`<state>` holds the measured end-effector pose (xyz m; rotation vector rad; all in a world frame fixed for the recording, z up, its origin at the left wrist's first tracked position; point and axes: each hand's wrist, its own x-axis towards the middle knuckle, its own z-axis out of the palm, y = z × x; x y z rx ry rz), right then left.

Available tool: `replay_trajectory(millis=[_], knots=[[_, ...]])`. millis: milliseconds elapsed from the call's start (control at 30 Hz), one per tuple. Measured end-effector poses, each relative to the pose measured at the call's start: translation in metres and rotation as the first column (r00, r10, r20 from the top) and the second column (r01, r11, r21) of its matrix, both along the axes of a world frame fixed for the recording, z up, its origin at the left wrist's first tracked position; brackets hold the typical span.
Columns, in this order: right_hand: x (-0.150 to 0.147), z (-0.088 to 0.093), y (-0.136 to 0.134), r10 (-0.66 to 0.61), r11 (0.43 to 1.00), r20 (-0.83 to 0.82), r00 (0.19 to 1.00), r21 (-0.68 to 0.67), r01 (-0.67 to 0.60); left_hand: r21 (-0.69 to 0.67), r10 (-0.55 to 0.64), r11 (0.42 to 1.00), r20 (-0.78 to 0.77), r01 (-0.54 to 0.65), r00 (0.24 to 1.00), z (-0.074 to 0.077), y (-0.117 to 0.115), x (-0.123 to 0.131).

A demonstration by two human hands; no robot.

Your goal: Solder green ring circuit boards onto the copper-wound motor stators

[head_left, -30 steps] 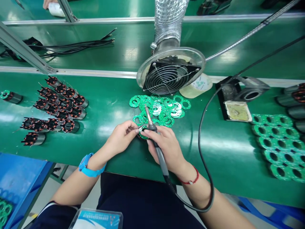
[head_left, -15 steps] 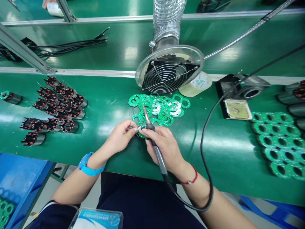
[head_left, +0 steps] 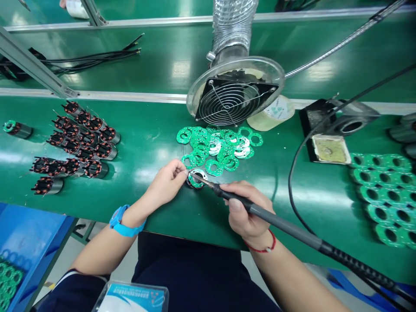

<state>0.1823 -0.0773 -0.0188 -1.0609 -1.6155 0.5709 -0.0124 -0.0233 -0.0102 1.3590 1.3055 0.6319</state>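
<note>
My right hand (head_left: 248,212) is closed around a soldering iron (head_left: 266,213), its tip pointing left onto a ring-shaped green circuit board (head_left: 199,182). That board sits on a motor stator, mostly hidden beneath it. At the board's left edge, my left hand (head_left: 169,180) has thumb and forefinger pinched together; what lies between them is too small to make out. Several loose ring-shaped green boards (head_left: 214,167) lie in a heap just behind the stator.
A fume extractor fan (head_left: 227,104) hangs over the loose boards, a tape roll (head_left: 271,115) beside it. Rows of wound stators (head_left: 87,138) stand at left. On the right are an iron stand with sponge (head_left: 329,148) and a panel of boards (head_left: 383,195). The iron's cable (head_left: 290,186) loops nearby.
My right hand has drawn back to the right from the stator. The soldering iron has swung from pointing away to pointing left, tip now at the board. My left hand stays pinched there.
</note>
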Motion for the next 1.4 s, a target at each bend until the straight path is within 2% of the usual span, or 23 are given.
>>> replay_trajectory(millis=[200,567,733,833,933,1033,1133,1233,1400], knots=[[-0.002,0.005,0.002,-0.007,1.000,0.047,0.999,0.014,0.007,0.013,0.017,1.000,0.005,-0.017,1.000,0.000,-0.001,0.001],[0.000,-0.004,0.001,-0.088,0.989,0.003,0.996,0.118,0.087,0.105,-0.005,0.994,-0.092,0.015,0.996,0.006,-0.003,0.003],[-0.007,-0.002,0.006,-0.070,0.996,0.032,0.997,-0.045,0.072,0.120,-0.006,0.992,-0.158,0.026,0.987,0.008,-0.004,0.003],[-0.012,-0.002,0.012,-0.047,0.989,0.147,0.988,-0.131,0.066,0.142,-0.018,0.989,-0.123,0.036,0.992,0.007,-0.005,0.000],[-0.015,-0.004,0.017,0.045,0.975,0.235,0.971,-0.221,0.008,0.224,-0.161,0.957,-0.111,0.182,0.981,0.003,-0.008,-0.004],[-0.017,-0.006,0.018,0.062,0.963,0.246,0.967,-0.269,0.007,0.290,-0.241,0.909,-0.219,0.299,0.946,-0.002,-0.012,-0.001],[-0.020,-0.006,0.015,-0.017,0.967,0.274,0.961,-0.242,0.086,0.321,-0.177,0.905,-0.309,0.278,0.934,-0.006,-0.017,0.007],[-0.023,-0.004,0.010,-0.104,0.976,0.350,0.931,-0.146,0.164,0.352,-0.120,0.897,-0.383,0.265,0.916,-0.008,-0.021,0.015],[-0.027,-0.002,0.006,-0.124,0.990,0.439,0.890,-0.005,0.140,0.402,-0.113,0.852,-0.483,0.335,0.868,-0.006,-0.021,0.017]])
